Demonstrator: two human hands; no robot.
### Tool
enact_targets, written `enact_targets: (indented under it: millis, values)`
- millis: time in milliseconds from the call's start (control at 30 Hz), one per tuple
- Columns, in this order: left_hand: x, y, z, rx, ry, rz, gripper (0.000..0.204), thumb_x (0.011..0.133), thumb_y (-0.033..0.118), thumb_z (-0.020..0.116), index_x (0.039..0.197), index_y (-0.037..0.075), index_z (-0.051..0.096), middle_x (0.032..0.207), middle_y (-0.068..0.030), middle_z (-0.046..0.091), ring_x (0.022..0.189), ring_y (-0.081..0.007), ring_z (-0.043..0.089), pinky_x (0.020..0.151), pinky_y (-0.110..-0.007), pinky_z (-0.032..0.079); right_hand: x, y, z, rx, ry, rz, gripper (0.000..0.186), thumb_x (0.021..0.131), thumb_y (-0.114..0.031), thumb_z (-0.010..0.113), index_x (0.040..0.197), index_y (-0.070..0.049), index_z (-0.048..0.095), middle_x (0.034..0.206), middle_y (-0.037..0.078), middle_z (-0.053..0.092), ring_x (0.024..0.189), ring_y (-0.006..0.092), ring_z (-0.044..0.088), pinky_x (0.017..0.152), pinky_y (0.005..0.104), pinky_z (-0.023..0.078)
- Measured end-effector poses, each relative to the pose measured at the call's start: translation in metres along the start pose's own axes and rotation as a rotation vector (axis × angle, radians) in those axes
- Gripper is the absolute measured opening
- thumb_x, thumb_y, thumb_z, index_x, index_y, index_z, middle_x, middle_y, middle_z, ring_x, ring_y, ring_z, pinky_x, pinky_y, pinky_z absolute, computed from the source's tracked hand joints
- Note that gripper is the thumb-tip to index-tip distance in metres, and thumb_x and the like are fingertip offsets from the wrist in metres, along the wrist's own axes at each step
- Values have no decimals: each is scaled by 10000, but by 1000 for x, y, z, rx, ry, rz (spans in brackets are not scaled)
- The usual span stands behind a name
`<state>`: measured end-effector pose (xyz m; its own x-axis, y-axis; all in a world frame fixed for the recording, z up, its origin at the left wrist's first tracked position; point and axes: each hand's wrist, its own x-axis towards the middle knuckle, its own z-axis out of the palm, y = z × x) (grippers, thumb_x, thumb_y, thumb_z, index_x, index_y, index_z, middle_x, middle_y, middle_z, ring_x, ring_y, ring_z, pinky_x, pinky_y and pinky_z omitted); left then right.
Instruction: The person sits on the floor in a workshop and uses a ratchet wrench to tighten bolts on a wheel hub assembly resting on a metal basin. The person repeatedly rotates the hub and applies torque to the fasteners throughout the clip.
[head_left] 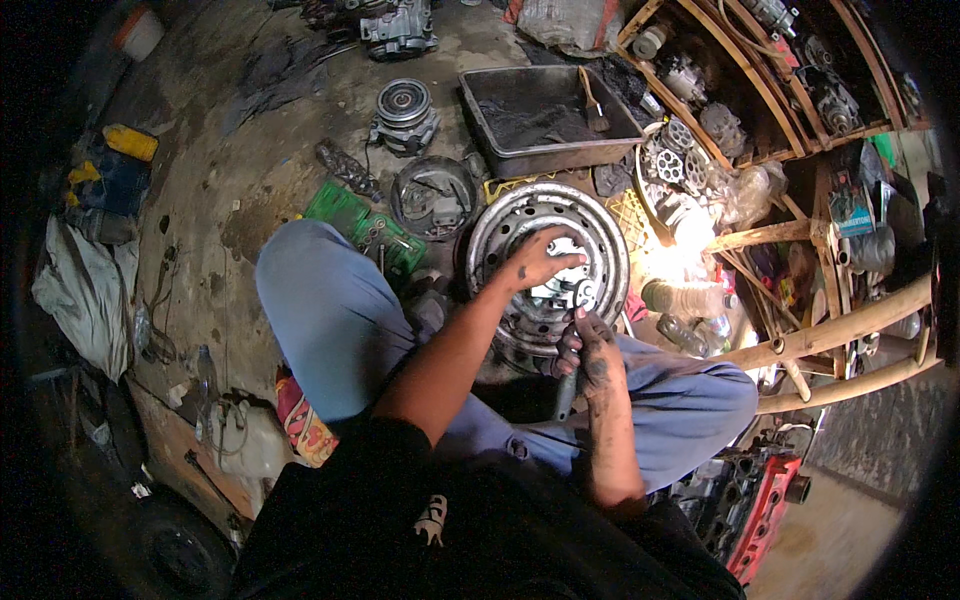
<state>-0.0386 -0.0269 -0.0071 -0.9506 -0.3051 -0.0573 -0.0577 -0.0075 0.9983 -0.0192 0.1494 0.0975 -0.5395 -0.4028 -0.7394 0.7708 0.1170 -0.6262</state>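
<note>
A steel wheel rim (612, 232) lies flat between my knees like a small work stand. A silvery machined metal part (565, 247) sits at its centre. My left hand (540, 262) reaches over that part, fingers curled round its upper side. My right hand (597, 355), blackened with grease, grips a ratchet wrench (566, 395). The dark handle points toward me, and the wrench's round head (585, 292) meets the near right side of the part. Whether a socket or bolt is under the head is hidden.
Beyond the rim stand a black tray (555, 157) with a brush (596, 115), a round pan (408, 200) and a pulley-fronted compressor (403, 125). A green tool case (345, 212) lies left. A bright lamp (680, 250) and wooden shelf (770, 237) are right; a red-edged engine part (765, 520) sits near right.
</note>
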Motion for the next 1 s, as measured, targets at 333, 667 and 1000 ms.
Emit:
enact_targets:
  millis: [333,667,1000]
  values:
    - [-11,-21,18,20,198,228,290,748,193,684,983,28,723,999,-151,656,992,-321,625,892,-393,468,-5,-23,-25,-321,-45,62,225,965,-308,607,928,-100,529,600,-30,389,459,92,359,408,248,322]
    - [6,-44,19,99,289,98,274,820,268,667,1010,83,736,1018,-146,710,1006,-328,655,904,-399,488,6,-21,-23,-306,-76,29,282,952,-349,618,1082,-106,558,635,-41,411,492,83,370,414,254,328]
    - [11,-28,24,103,192,106,237,859,214,620,995,61,740,958,-143,723,941,-292,681,868,-394,503,12,-45,-40,-369,-132,22,256,958,-317,612,1030,-78,558,646,-33,429,482,87,370,408,245,343]
